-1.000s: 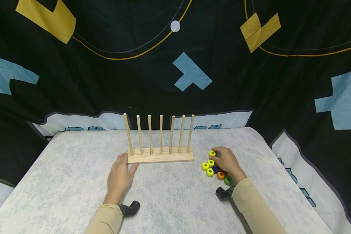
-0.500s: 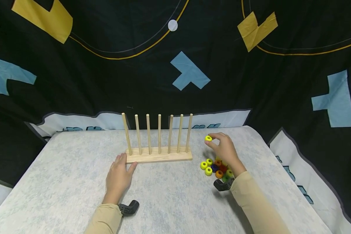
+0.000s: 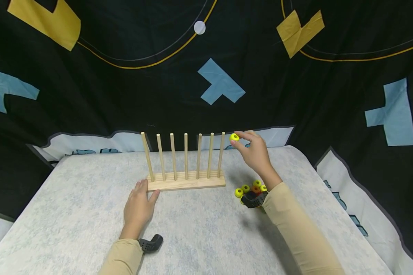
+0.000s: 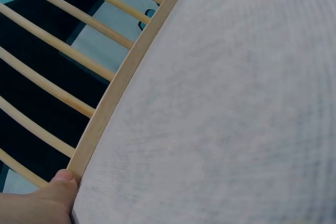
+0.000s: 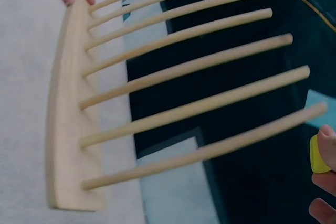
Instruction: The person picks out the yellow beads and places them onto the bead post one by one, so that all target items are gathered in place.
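Note:
A pale wooden peg rack [image 3: 187, 184] stands on the table, its several upright pegs bare. At its left end, my left hand [image 3: 137, 209] grips the base, with the thumb [image 4: 64, 176] against the front edge in the left wrist view. My right hand [image 3: 256, 154] pinches a yellow bead [image 3: 234, 137] between thumb and fingertips. This bead is up at the height of the peg tops, just right of the rightmost peg [image 3: 221, 154]. In the right wrist view, the held bead [image 5: 317, 156] shows near that peg's tip, a small gap apart.
Several loose beads, yellow [image 3: 239, 192] and orange [image 3: 256, 189], lie on the table [image 3: 199, 236] below my right forearm, partly hidden by the black wrist camera [image 3: 252, 199]. A dark curtain [image 3: 141, 99] hangs behind the table's far edge.
My right hand has picked the yellow bead from the pile and carried it up and left to beside the rightmost peg. My left hand has stayed on the rack.

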Demonstrator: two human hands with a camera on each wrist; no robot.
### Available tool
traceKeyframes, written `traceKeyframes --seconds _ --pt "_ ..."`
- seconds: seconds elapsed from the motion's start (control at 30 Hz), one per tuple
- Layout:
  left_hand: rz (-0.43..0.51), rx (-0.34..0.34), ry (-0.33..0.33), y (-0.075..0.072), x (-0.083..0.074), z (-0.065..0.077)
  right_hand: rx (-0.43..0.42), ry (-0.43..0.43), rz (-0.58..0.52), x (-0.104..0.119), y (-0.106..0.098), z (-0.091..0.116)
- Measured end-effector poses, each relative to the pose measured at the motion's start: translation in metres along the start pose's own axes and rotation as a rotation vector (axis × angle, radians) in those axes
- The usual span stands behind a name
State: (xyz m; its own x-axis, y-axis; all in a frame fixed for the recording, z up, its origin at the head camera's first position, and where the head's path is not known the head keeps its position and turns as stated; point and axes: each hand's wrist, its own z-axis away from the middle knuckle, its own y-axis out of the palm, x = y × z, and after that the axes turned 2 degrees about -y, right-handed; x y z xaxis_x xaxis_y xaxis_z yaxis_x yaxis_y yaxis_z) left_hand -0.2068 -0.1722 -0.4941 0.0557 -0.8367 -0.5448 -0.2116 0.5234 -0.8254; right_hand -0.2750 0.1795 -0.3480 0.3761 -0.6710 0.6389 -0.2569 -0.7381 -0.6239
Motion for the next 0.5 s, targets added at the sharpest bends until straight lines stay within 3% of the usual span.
traceKeyframes --seconds 0.17,0.5 --pt "0.001 -0.001 -0.001 0.001 0.002 -0.001 -0.038 -0.048 -0.009 0.019 -0.001 -0.012" --pt "-0.006 0.003 0.008 0.001 0.003 0.000 0.006 -0.056 0.011 0.034 0.003 -0.018"
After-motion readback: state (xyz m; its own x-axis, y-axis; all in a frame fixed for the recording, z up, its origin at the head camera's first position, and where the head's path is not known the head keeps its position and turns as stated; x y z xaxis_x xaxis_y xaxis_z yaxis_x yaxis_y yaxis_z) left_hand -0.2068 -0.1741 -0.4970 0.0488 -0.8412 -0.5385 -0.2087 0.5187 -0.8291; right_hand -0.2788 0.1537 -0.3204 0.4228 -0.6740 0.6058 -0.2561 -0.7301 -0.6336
